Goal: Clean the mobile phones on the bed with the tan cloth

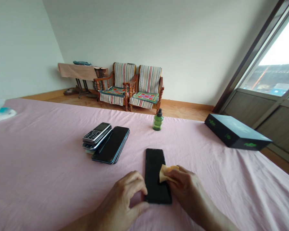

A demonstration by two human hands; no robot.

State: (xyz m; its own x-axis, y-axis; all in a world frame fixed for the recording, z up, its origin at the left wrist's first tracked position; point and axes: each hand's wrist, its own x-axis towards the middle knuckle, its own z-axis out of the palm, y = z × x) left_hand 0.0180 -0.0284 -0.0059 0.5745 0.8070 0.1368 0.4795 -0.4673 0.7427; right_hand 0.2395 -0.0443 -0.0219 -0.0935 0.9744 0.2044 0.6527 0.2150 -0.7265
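Note:
A black smartphone [155, 173] lies flat, screen up, on the pink cloth in front of me. My left hand [125, 195] grips its lower left corner, curled fingers against the side edge and thumb at the bottom. Pinched in my right hand [186, 186] is a small yellow wiping cloth [165, 173], which touches the right part of the screen. Left of the phone are a stack of keypad phones [96, 134] and a stack of smartphones [112, 144], side by side. Beyond the phone stands a green bottle [158, 122] with a black cap, upright.
A pink sheet [50, 154] with wrinkles covers the surface. At the right edge sits a black box [236, 131] with green print. A white and blue packet [2, 110] is at far left. Behind are two wooden chairs [146, 80] and a cloth-covered table [77, 71].

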